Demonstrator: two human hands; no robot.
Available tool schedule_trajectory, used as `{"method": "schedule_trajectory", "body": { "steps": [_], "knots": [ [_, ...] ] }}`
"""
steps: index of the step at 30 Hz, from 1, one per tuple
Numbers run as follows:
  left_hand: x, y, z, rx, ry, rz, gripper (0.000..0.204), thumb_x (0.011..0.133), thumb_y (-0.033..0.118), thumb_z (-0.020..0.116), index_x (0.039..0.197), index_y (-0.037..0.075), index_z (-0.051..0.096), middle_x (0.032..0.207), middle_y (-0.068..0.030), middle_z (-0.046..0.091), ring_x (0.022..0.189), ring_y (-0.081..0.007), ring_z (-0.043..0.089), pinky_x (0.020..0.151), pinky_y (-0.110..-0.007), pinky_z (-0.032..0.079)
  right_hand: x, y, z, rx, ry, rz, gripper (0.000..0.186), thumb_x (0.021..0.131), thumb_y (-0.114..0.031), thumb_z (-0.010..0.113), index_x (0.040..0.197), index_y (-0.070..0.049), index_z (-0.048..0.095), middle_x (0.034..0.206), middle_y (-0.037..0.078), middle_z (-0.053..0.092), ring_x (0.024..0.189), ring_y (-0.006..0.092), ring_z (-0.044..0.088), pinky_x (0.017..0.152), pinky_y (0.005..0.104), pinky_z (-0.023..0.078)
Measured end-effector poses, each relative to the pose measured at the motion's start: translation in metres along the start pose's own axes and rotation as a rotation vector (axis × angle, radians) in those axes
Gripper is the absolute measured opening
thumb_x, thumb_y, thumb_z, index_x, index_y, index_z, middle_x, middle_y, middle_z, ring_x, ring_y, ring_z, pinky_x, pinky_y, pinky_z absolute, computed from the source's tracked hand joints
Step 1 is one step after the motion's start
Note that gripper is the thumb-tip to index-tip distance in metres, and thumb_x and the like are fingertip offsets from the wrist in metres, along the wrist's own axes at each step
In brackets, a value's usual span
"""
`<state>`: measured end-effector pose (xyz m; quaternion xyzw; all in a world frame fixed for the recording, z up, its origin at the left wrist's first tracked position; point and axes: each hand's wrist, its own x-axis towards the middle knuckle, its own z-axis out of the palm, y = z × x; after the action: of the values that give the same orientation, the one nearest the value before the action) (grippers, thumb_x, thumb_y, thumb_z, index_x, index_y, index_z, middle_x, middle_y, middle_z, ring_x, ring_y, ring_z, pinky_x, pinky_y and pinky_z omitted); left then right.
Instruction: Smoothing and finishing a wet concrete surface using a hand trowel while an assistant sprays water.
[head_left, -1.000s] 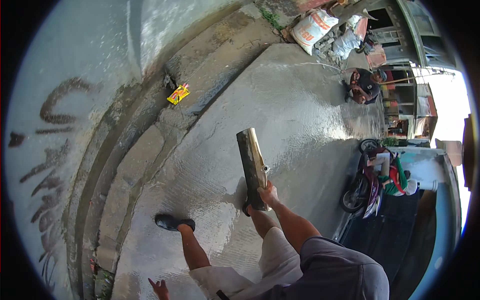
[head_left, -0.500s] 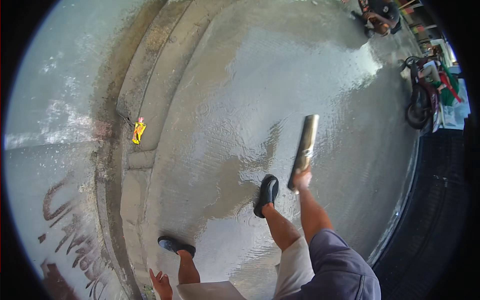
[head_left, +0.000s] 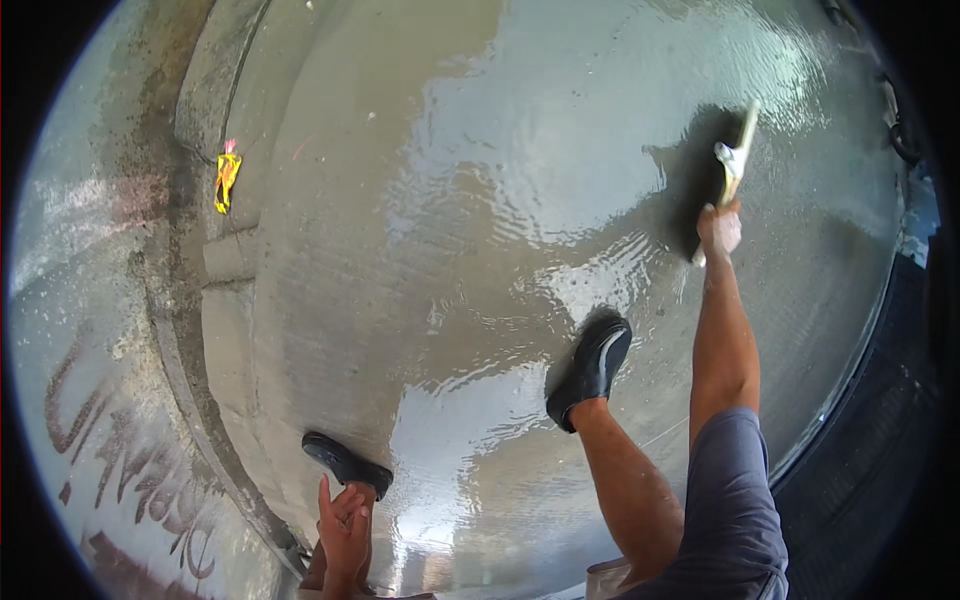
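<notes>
gripping a pale long tool (head_left: 735, 168) above or on wet pavement (head_left: 380, 300), with a slip possible

wrapped firmly around the tool close to its nearer end with the right hand's (head_left: 720, 230) fingers; loosely spread with the left hand's (head_left: 345, 530), holding nothing visible. held toward the pavement's right edge; cannot tell whether touching down. could twist loose from so off-centre a grip if snagged on rough concrete; could skid in black shoes (head_left: 598, 362) on the water film.

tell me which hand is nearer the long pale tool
Right: the right hand grips the tool toward its near end; the left hand is well apart from it, at lower left.
</notes>
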<state>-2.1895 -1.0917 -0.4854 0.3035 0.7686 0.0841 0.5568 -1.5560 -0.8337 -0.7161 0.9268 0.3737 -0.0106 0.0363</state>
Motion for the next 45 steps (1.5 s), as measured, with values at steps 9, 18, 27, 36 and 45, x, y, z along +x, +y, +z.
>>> {"method": "schedule_trajectory", "body": {
  "steps": [9, 18, 27, 36, 45],
  "knots": [
    [-0.006, -0.013, -0.067, -0.164, 0.027, 0.03, 0.072, 0.079, 0.002, 0.056, 0.138, -0.001, 0.015, 0.106, -0.0213, 0.057, 0.093, -0.026, 0.06, 0.083, -0.031, 0.047, -0.238, -0.274, -0.009, 0.233, -0.063, -0.537, 0.031, 0.073, -0.012, 0.053, 0.1, -0.003, 0.04, 0.06, 0.015, 0.057, 0.049, 0.0298, 0.06, 0.041, 0.0418, 0.048],
    [0.003, -0.017, -0.065, -0.047, -0.004, 0.027, 0.068, 0.079, 0.012, 0.057, 0.136, -0.002, 0.022, 0.094, -0.0213, 0.062, 0.085, -0.0275, 0.064, 0.076, -0.033, 0.051, -0.529, -0.378, -0.008, 0.293, -0.711, -0.823, 0.033, 0.081, -0.005, 0.047, 0.112, 0.0, 0.037, 0.08, 0.018, 0.059, 0.062, 0.0334, 0.062, 0.051, 0.0396, 0.052],
    [-0.033, -0.069, -0.086, 0.207, 0.112, 0.054, 0.068, 0.079, 0.011, 0.058, 0.137, 0.004, 0.023, 0.097, -0.0178, 0.062, 0.073, -0.0205, 0.062, 0.064, -0.031, 0.051, -0.266, -0.176, -0.06, 0.621, -0.29, -0.223, 0.04, 0.078, -0.017, 0.057, 0.111, 0.001, 0.045, 0.071, 0.02, 0.059, 0.057, 0.0373, 0.058, 0.048, 0.0437, 0.046],
    [-0.012, -0.018, -0.111, 0.411, 0.276, -0.025, 0.06, 0.087, 0.017, 0.052, 0.139, 0.006, 0.024, 0.108, -0.0159, 0.059, 0.067, -0.0178, 0.054, 0.061, -0.031, 0.047, 0.067, 0.025, 0.004, -0.006, 0.152, 0.162, 0.038, 0.076, -0.022, 0.055, 0.103, 0.002, 0.043, 0.08, 0.025, 0.062, 0.076, 0.0418, 0.062, 0.068, 0.0486, 0.051],
    [-0.03, 0.008, -0.108, 0.367, 0.324, -0.179, 0.059, 0.088, 0.014, 0.052, 0.139, 0.007, 0.025, 0.11, -0.0141, 0.059, 0.072, -0.0162, 0.058, 0.064, -0.028, 0.048, 0.059, -0.231, -0.027, 0.016, 0.0, -0.227, 0.035, 0.077, -0.023, 0.054, 0.099, 0.0, 0.042, 0.079, 0.025, 0.062, 0.073, 0.0402, 0.063, 0.065, 0.0475, 0.051]
  ]
}}
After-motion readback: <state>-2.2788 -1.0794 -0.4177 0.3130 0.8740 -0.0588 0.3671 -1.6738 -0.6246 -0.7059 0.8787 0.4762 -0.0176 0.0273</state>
